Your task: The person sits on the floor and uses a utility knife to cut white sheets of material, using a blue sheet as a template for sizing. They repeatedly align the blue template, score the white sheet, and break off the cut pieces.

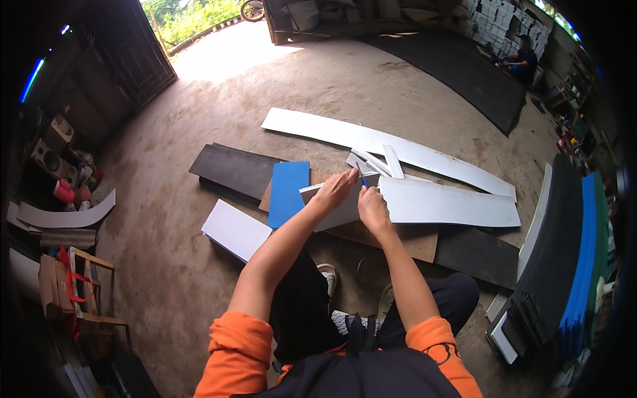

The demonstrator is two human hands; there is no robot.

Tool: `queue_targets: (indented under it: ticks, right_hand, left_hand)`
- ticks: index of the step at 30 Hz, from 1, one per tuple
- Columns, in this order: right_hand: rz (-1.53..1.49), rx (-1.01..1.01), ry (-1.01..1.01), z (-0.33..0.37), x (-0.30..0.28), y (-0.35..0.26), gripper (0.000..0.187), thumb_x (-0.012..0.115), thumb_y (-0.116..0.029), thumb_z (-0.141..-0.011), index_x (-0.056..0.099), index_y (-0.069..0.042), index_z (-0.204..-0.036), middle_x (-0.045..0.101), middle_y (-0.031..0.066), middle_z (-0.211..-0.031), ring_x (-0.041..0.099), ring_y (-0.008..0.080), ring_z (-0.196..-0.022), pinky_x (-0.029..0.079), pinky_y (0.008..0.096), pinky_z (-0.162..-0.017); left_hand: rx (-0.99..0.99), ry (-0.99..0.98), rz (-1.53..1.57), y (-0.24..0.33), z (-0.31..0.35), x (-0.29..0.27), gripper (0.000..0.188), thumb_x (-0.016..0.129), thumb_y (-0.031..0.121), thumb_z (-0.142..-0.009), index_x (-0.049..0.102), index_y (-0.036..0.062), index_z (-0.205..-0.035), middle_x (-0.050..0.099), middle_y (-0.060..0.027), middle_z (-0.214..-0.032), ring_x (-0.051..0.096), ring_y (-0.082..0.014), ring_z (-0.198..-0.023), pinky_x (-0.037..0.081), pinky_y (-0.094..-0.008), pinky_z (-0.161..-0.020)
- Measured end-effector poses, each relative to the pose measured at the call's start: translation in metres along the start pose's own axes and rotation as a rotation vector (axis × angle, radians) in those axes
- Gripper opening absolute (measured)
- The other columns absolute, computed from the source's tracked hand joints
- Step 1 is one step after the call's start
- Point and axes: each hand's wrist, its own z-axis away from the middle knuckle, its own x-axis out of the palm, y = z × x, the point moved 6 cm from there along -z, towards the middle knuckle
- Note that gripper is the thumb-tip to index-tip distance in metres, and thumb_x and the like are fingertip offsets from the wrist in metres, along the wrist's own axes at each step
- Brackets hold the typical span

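Orange sleeves (239, 341) frame a worker's two bare hands, which meet over a grey-white piece (342, 215) directly beneath them. The right hand (374, 209) is closed around a blue-handled cutter (363, 182), its tip aimed away from the body, just beside the left fingertips. The left hand (338, 188) is bent over the piece's far edge; whether its fingers pinch the edge or only press on it cannot be told. That edge runs crosswise, slanting slightly farther from the body toward the right, with the left hand lying along it and the right hand on its nearer side, at the cutter.

Just right of the right hand, a wide white panel (451, 203) stretches lengthwise away from it. Narrow white offcuts (393, 161) lie just beyond both hands, and past them a long white strip (385, 147) sweeps off to the right. Near the left hand, to its left, is a blue sheet (289, 189); farther out lie black slabs (235, 169). Well beyond the hands, at far right, another person (524, 64) sits.
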Motion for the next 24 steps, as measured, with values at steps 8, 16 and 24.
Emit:
queue_targets:
  ticks: [8,16,24]
  right_hand:
    - [0.020,0.014,-0.016,0.010,-0.004,0.008,0.042,0.033,-0.030,-0.090,0.053,0.007,-0.088,0.057,0.0311,-0.083,0.056,0.0455,-0.080,0.046,0.0499,-0.073]
    - [-0.015,0.035,-0.049,0.015,0.000,0.012,0.041,0.034,-0.029,-0.090,0.053,0.007,-0.090,0.056,0.0326,-0.083,0.055,0.0468,-0.081,0.045,0.0514,-0.074]
    - [0.058,0.004,-0.027,0.013,0.013,0.022,0.038,0.034,-0.027,-0.091,0.051,0.007,-0.086,0.058,0.0289,-0.080,0.059,0.0423,-0.077,0.048,0.0470,-0.068]
  left_hand:
    - [-0.054,-0.081,-0.047,0.004,0.005,-0.006,0.018,0.049,0.015,-0.083,0.043,0.0002,-0.092,0.059,-0.0217,-0.076,0.059,-0.0367,-0.071,0.047,-0.0432,-0.058]
    - [0.010,-0.115,-0.081,-0.005,0.004,0.006,0.018,0.048,0.015,-0.083,0.042,0.0016,-0.094,0.059,-0.0204,-0.070,0.060,-0.0355,-0.068,0.048,-0.0435,-0.057]
    - [0.002,-0.101,-0.076,0.003,0.003,-0.004,0.019,0.048,0.016,-0.083,0.043,0.0010,-0.094,0.058,-0.0206,-0.067,0.060,-0.0359,-0.066,0.048,-0.0437,-0.058]
